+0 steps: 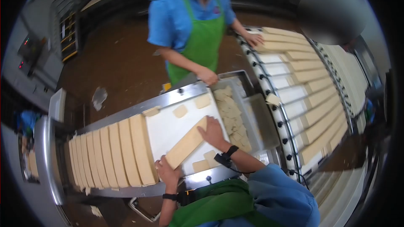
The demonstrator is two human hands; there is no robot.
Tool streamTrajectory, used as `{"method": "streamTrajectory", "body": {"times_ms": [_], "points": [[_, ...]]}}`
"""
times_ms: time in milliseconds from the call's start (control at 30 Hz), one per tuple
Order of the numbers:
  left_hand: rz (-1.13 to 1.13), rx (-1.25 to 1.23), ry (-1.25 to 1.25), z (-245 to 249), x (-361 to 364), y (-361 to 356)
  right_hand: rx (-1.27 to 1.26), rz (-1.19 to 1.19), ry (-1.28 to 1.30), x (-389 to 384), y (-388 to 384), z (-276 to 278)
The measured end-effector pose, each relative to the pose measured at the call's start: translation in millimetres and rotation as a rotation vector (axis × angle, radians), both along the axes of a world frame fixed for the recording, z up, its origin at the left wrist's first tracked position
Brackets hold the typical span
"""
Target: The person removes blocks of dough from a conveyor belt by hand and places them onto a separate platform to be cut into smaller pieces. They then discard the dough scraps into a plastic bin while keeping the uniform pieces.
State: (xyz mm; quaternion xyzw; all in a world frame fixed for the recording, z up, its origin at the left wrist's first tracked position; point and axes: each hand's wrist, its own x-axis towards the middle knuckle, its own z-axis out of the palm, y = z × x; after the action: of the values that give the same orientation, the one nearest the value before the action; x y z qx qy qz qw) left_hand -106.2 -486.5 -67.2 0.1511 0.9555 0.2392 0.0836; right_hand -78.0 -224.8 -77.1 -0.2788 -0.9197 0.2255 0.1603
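A long pale dough strip (187, 142) lies slantwise between my two hands, over the white belt (162, 134). My left hand (168, 171) grips its near-left end, and my right hand (212, 133) is closed around the far-right end. To the left, several similar dough slabs (126, 151) stand in a row across the belt. Small dough pieces (180, 111) lie beyond the strip, and further square offcuts (201, 166) are beside my right forearm. Both wrists wear black bands.
A grey bin (256, 136) of dough scraps (231, 117) adjoins the belt's right end. Past it, a roller conveyor (273, 88) carries more dough strips (317, 86). Across the belt stands a co-worker in a green apron (202, 38), one hand (207, 76) at the bin's corner, the other on the conveyor's dough.
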Motion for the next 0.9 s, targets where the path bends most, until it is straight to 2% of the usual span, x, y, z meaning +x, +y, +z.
{"method": "streamTrajectory", "body": {"times_ms": [133,267,400,533,633,700,800,900], "points": [[-0.04,0.106,0.237,-6,26,0,-0.103,-0.058,0.2,52,-14,10],[-0.169,0.34,0.269,19,56,38,-0.192,-0.255,0.36,128,1,60],[-0.414,0.475,0.238,54,104,115,0.066,-0.508,0.518,232,46,97],[-0.749,0.435,0.241,95,176,185,0.116,-0.817,0.666,352,88,104],[-1.019,0.395,0.085,126,240,221,0.172,-1.023,0.684,443,112,106],[-1.194,0.338,-0.132,138,275,233,0.21,-1.134,0.705,498,130,92],[-1.366,0.327,-0.415,129,319,241,0.076,-1.19,0.673,555,148,87],[-1.439,0.31,-0.577,124,350,254,-0.052,-1.207,0.379,594,170,64]]}}
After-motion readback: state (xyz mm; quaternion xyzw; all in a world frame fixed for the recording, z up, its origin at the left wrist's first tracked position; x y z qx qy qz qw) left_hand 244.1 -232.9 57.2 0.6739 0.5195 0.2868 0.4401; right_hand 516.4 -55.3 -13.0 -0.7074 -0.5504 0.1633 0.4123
